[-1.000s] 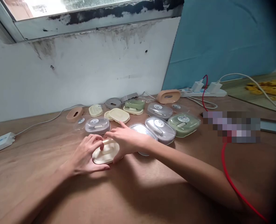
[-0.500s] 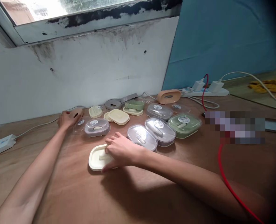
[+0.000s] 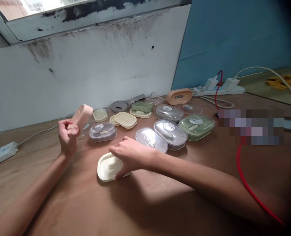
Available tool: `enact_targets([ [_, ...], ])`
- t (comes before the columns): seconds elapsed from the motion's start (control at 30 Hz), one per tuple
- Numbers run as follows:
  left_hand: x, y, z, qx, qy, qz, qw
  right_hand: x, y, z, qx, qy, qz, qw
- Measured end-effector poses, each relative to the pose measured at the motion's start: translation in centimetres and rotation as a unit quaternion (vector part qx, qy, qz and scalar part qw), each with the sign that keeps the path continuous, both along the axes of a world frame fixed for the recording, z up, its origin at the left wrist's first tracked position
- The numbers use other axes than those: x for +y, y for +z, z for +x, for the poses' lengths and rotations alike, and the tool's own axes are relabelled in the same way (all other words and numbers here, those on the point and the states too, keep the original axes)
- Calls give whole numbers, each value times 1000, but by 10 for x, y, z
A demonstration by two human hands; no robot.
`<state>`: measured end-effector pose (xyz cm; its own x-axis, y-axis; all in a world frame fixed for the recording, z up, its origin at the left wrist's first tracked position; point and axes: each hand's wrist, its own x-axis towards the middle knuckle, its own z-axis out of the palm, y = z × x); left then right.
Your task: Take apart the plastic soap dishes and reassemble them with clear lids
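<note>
My left hand (image 3: 68, 137) is raised above the table's left part, fingers wrapped round a pink oval plastic shell (image 3: 82, 117) tipped on its side. In front of me lies a cream oval plastic tray (image 3: 105, 168) with a raised rim and a short ridge in its middle. My right hand (image 3: 128, 155) spans it from the right, thumb at the near edge and fingers at the far side; the hand hides the tray's right part. Behind it sit a lidded grey-lilac box (image 3: 102, 131) and another clear-lidded box (image 3: 151, 141), partly hidden by my right hand.
More clear-lidded boxes, including a green one (image 3: 197, 126), stand to the right. Cream plates (image 3: 126, 120), a green shell (image 3: 142, 107), grey shells (image 3: 118, 107) and an orange shell (image 3: 179, 96) lie by the wall. Power strips (image 3: 4, 153) and a red cable (image 3: 241, 170) flank the table.
My left hand has lifted the pink shell off the table and tilted it up. My right hand stays at the cream tray, its fingers slightly shifted. The view has moved a little.
</note>
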<state>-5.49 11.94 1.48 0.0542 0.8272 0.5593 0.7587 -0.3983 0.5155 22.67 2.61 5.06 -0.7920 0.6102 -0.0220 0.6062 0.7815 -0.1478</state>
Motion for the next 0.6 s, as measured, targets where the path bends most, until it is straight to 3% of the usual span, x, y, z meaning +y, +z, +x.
enact_targets([
  [0.1, -50, -16, 16, -23, -63, 35, 997, -4, 15, 8, -6, -7, -46, 999],
  [0.17, -71, -21, 23, -12, -113, 37, 993, -6, 28, 17, 3, -30, -76, 997],
  [0.37, -83, -24, 32, -19, -223, 20, 974, -2, 56, 39, 50, -115, -34, 991],
  [0.47, -89, -27, 37, -30, -264, -12, 964, 0, 52, 37, 79, -107, 4, 991],
  [0.6, -99, -29, 43, 0, -319, -21, 948, 1, 32, 27, 102, -33, -27, 994],
])
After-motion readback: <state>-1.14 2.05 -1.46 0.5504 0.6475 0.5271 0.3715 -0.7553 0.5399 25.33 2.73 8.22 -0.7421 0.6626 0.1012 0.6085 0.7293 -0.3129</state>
